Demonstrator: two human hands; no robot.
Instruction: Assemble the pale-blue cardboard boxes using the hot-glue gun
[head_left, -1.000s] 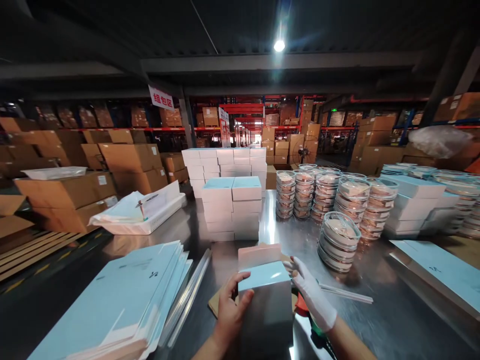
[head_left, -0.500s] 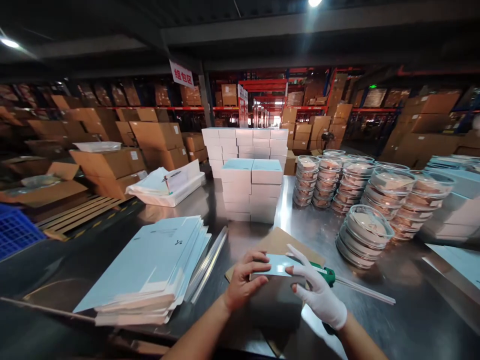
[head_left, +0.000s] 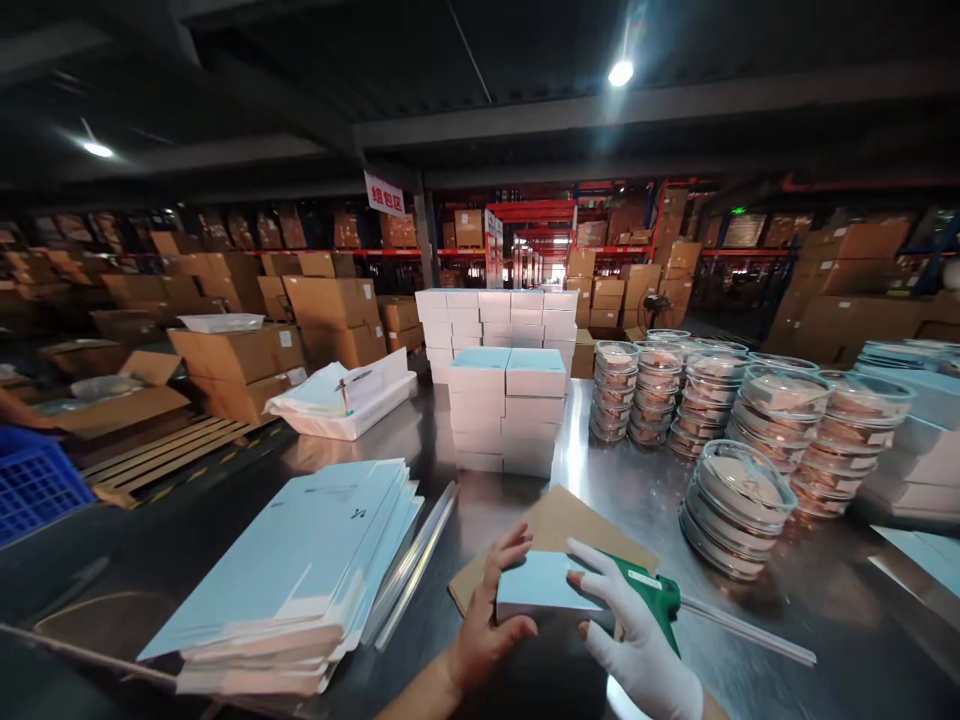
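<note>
A small box with a light blue top is between my hands at the front of the metal table. My bare left hand is against its left side, thumb at the near face and fingers pointing up along the edge. My right hand, in a white glove with some fingertips bare, grips the right end, fingers over the top and thumb at the near face. Under and behind the box lies a brown cardboard sheet. A green glue gun lies partly hidden behind my right hand, clear glue sticks extending from it.
Flat light blue printed sheets are piled at left, beside clear plastic strips. Finished boxes are stacked ahead. Round clear containers stand in stacks at right. A white basket holds papers and a pen.
The view has tilted up slightly, so things appear lower. My left fingers have come off the box's top to its left side. My right hand stays on the right end.
</note>
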